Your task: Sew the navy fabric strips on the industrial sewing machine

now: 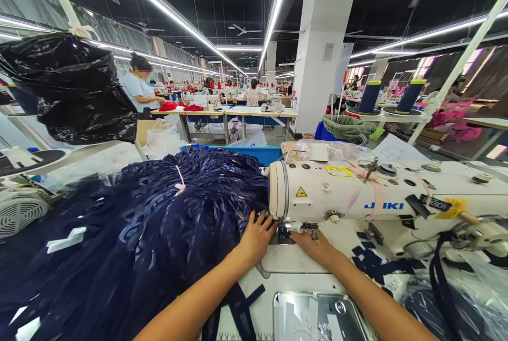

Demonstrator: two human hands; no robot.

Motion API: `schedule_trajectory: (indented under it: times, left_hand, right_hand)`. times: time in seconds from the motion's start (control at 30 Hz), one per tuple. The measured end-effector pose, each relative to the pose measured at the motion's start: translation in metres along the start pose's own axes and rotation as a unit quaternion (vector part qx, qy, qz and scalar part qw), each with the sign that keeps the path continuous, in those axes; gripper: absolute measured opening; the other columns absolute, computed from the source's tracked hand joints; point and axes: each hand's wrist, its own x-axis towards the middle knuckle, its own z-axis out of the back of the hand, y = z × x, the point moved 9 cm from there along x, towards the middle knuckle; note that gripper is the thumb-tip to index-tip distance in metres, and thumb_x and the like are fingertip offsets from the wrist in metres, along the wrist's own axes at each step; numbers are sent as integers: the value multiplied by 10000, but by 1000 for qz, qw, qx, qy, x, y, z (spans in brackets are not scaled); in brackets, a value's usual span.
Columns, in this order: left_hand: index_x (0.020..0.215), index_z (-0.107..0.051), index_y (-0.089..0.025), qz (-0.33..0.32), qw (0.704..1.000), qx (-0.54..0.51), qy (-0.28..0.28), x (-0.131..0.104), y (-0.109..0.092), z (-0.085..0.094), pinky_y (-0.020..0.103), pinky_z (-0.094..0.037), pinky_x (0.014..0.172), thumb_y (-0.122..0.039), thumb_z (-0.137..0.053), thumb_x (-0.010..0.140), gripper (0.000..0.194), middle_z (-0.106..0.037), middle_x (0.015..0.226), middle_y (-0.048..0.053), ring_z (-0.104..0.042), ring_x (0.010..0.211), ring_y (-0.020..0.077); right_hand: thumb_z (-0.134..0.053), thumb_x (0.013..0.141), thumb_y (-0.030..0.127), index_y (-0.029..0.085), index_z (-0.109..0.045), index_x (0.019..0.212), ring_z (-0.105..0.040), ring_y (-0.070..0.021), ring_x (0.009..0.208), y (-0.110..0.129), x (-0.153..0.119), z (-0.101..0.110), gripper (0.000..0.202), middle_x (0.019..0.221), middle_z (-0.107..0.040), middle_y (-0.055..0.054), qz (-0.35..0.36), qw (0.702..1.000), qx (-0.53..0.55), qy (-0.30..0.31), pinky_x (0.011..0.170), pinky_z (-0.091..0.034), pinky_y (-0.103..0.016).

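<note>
A white sewing machine (345,193) spans the right half of the view. My left hand (257,235) lies just left of its needle area, fingers spread over the edge of navy fabric. On the right side of the presser foot is my right hand (313,245), its fingertips partly hidden behind machine parts and close to a small dark piece of fabric (284,235). What the right fingers hold, if anything, cannot be made out. A large heap of navy garments (178,224), tied with a pale strip, fills the left side up to my left hand.
Navy straps (242,309) hang near the front edge beside a metal plate (317,314). Dark fabric scraps (373,261) lie right of my right forearm. A black plastic bag (79,87) hangs upper left. A person (138,87) works at a table beyond.
</note>
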Motion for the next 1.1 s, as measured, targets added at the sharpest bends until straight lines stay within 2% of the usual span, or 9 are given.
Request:
schedule_trajectory:
  times: [0.2,0.37,0.47,0.53,0.63,0.73,0.87,0.97,1.1]
  left_hand:
    - [1112,-549,-176,1,1000,0,-11,0,-1,1,530,-225,981,-95,-466,792,340,-512,1189,119,-423,1120,281]
    - [1111,-547,-164,2,1000,-11,-9,2,0,1,536,-230,979,-101,-469,783,343,-528,1165,118,-428,1111,282]
    - [1093,-557,-159,4,1000,-15,-5,4,0,0,543,-237,977,-99,-446,783,334,-551,1125,113,-437,1098,280]
    - [1084,-562,-166,6,1000,-15,-10,6,0,1,545,-246,971,-96,-432,782,336,-555,1119,107,-437,1095,279]
    - [1069,-569,-172,5,1000,-18,-19,8,-1,2,545,-256,966,-93,-416,783,334,-540,1148,96,-430,1101,280]
    - [1046,-578,-171,1,999,-23,-25,10,-2,3,542,-247,973,-96,-409,787,319,-532,1158,92,-429,1102,276]
    - [1023,-584,-166,1,999,-24,-25,11,-2,3,539,-238,979,-94,-408,788,303,-541,1137,97,-433,1095,269]
    - [1028,-580,-167,4,999,-25,-31,11,-1,4,530,-240,980,-80,-408,783,312,-542,1131,101,-433,1092,263]
    - [1034,-578,-159,4,999,-29,-33,11,-1,5,523,-244,979,-69,-399,784,320,-542,1127,106,-434,1088,267]
  right_hand:
    - [-351,837,126,210,-619,713,-575,-159,615,17,-7,-14,308,620,-637,-15,112,983,-145,35,604,-480,-262]
    - [-332,844,61,205,-643,759,-549,-152,549,18,-20,-25,353,567,-606,-12,184,934,-307,1,530,-434,-240]
    - [-350,834,27,211,-645,816,-538,-143,542,21,-27,-29,348,588,-600,-13,218,905,-364,-37,508,-414,-230]
    - [-368,830,20,217,-641,813,-527,-137,529,22,-29,-31,337,574,-583,-7,227,887,-398,-52,491,-404,-223]
    - [-391,831,34,223,-631,742,-499,-132,480,22,-30,-35,317,529,-551,6,225,875,-427,-43,456,-393,-225]
    - [-403,841,54,221,-636,785,-510,-131,490,22,-31,-36,292,570,-576,-1,232,874,-425,-37,451,-407,-229]
    - [-408,861,90,236,-636,892,-545,-130,555,14,-32,-38,272,651,-607,-18,217,893,-393,-23,498,-451,-229]
    - [-429,847,74,241,-641,891,-548,-135,543,11,-34,-40,274,650,-620,-18,210,903,-375,-31,496,-462,-235]
    - [-456,840,102,219,-658,874,-556,-153,526,3,-33,-45,236,644,-645,-37,199,900,-388,-23,486,-468,-253]
